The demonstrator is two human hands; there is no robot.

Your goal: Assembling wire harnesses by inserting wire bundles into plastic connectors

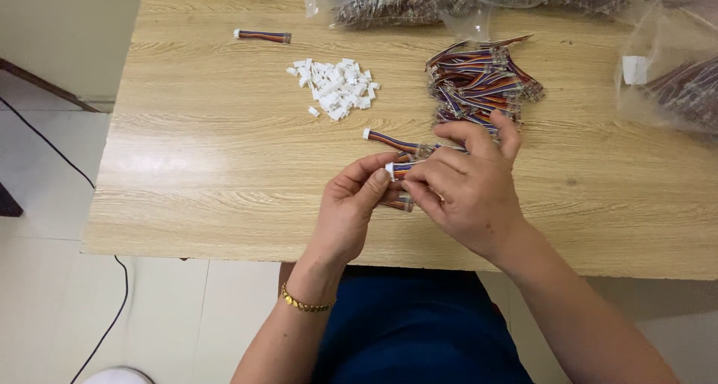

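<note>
Your left hand (351, 204) and right hand (460, 186) both pinch one short rainbow-striped wire harness (400, 169) above the wooden table's (209, 167) near edge; steady its white plastic end and keep the wires aligned.

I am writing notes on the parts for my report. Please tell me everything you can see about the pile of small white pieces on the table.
The pile of small white pieces lies loose on the wooden table, left of the heap of multicoloured wire bundles. They look like little plastic connector housings, blocky and all alike, heaped without order. A few strays lie at the pile's edges. Nothing touches it; both hands work nearer the person.
</note>
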